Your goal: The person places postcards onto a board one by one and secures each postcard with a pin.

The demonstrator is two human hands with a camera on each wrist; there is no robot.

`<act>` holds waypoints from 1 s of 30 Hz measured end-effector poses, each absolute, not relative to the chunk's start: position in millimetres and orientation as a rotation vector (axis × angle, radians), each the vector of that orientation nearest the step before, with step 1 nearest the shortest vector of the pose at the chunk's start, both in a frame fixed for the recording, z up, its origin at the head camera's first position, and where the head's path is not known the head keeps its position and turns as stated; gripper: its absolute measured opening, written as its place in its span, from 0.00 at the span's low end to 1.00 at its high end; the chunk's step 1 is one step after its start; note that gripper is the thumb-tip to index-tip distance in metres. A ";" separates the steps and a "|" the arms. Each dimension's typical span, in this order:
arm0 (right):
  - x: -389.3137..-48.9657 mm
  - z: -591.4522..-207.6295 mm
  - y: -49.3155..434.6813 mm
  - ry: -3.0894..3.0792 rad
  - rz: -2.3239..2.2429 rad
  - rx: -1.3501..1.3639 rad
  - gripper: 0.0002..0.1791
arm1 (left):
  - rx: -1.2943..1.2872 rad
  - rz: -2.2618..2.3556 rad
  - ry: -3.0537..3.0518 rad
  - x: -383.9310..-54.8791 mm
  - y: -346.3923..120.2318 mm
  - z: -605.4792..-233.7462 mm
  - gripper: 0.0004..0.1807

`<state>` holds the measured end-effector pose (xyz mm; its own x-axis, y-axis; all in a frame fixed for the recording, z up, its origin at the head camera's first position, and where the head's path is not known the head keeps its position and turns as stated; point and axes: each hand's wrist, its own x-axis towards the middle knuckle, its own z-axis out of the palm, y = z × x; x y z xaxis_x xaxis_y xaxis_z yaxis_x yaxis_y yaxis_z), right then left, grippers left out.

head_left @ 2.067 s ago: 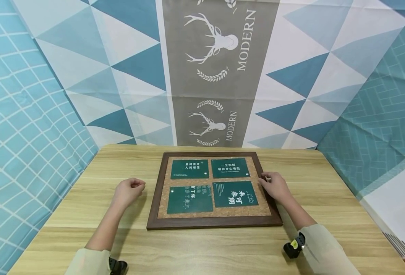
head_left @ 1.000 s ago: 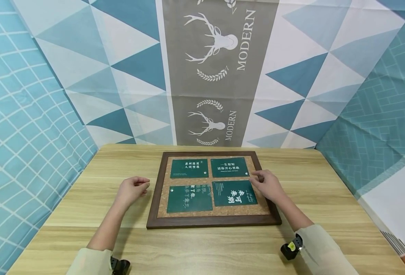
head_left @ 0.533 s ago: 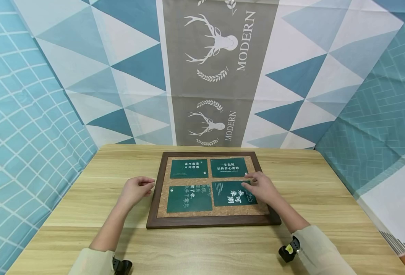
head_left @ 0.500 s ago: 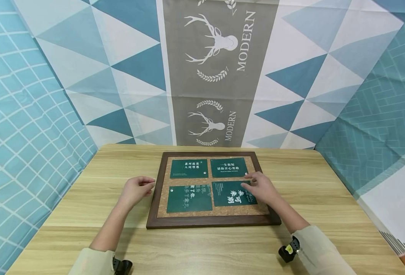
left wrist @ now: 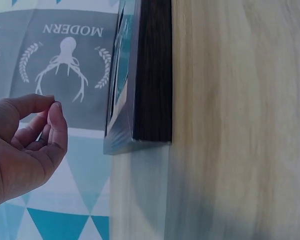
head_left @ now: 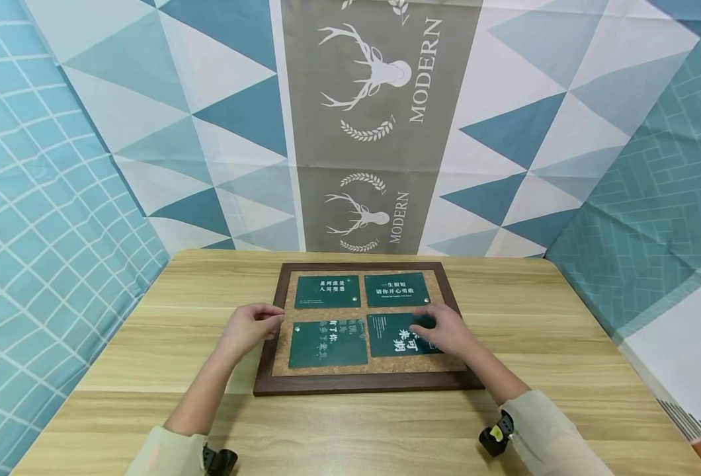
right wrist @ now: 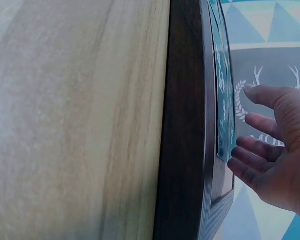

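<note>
A cork board (head_left: 321, 371) in a dark brown frame lies flat on the table with green cards on it. Thumb and index fingertips of my left hand (head_left: 252, 330) pinch together above the frame's left side; a tiny dark pin-like thing shows between them in the left wrist view. My right hand (head_left: 446, 330) is over the lower right card (head_left: 386, 337), fingers apart and loosely bent, hiding part of its white lettering. It holds nothing in the right wrist view. Small round tacks show on the upper left card (head_left: 327, 297), upper right card (head_left: 395, 297) and lower left card (head_left: 321, 354).
The wooden table (head_left: 350, 436) extends around the board. Behind it hangs a patterned cloth (head_left: 237, 132) with triangles and deer heads, and blue tiled sheets (head_left: 47, 231) close off the sides.
My right hand has moved left from the frame's right edge to over the lower right card. My left hand, still pinching, has moved right from the table to above the frame's left side.
</note>
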<state>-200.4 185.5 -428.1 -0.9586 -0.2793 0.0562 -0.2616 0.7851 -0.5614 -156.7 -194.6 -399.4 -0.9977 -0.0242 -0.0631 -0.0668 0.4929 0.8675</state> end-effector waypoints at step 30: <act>-198.5 -430.2 177.3 2.976 -0.702 -0.535 0.21 | -0.050 1.591 2.602 -161.1 -155.2 -403.8 0.11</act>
<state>-198.5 177.3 -430.2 -0.9400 -0.3386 0.0418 -0.3216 0.8384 -0.4401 -161.1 -155.2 -403.8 -0.9953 0.0199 -0.0948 -0.0753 0.4562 0.8867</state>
